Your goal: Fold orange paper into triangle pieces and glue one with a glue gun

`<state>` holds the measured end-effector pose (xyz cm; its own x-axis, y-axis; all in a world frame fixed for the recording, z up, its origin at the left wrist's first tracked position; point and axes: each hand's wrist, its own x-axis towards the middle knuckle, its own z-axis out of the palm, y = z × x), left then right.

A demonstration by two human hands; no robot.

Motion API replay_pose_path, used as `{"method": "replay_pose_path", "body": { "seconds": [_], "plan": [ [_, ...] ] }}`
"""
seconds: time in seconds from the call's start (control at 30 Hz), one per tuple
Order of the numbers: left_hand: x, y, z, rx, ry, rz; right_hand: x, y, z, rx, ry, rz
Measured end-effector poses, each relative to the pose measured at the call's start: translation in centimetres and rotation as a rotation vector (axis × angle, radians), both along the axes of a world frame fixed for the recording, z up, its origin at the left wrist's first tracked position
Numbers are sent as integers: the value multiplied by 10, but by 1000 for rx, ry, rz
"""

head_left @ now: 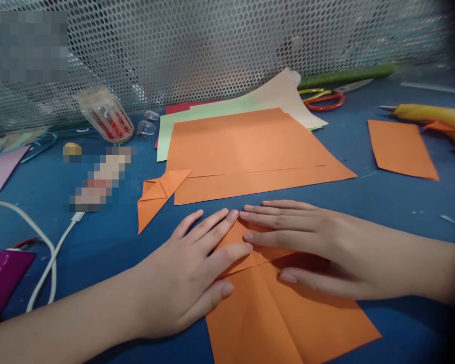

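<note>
A sheet of orange paper (pixel 258 313) lies on the blue table in front of me, creased down its middle, with its far end folded over. My left hand (pixel 193 273) rests flat on the left side of that fold, fingers spread. From the right, my right hand (pixel 318 242) presses on the folded part with fingers stretched out, its fingertips close to those of the left. Both palms hide much of the folded end. Just beyond the left fingers sits a small folded orange paper piece (pixel 159 189).
Flat orange sheets (pixel 250 141) lie ahead over green and cream paper. Scissors (pixel 326 101), a yellow glue gun (pixel 436 119) and a small orange rectangle (pixel 402 149) are at right. At left are a clear jar (pixel 108 116), a white cable (pixel 55 258) and a purple pack (pixel 7 278).
</note>
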<state>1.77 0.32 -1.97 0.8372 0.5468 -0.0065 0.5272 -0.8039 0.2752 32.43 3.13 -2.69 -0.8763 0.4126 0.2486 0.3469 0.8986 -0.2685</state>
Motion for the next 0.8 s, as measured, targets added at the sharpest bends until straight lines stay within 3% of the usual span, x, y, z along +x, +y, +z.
{"method": "replay_pose_path", "body": {
  "seconds": [0.6,0.8],
  "plan": [
    [-4,2,-1,83,37,-43,-1,1,-1,-17,22,30],
    [-5,2,-3,132,-18,-42,-1,1,7,-50,-38,-52]
  ]
}}
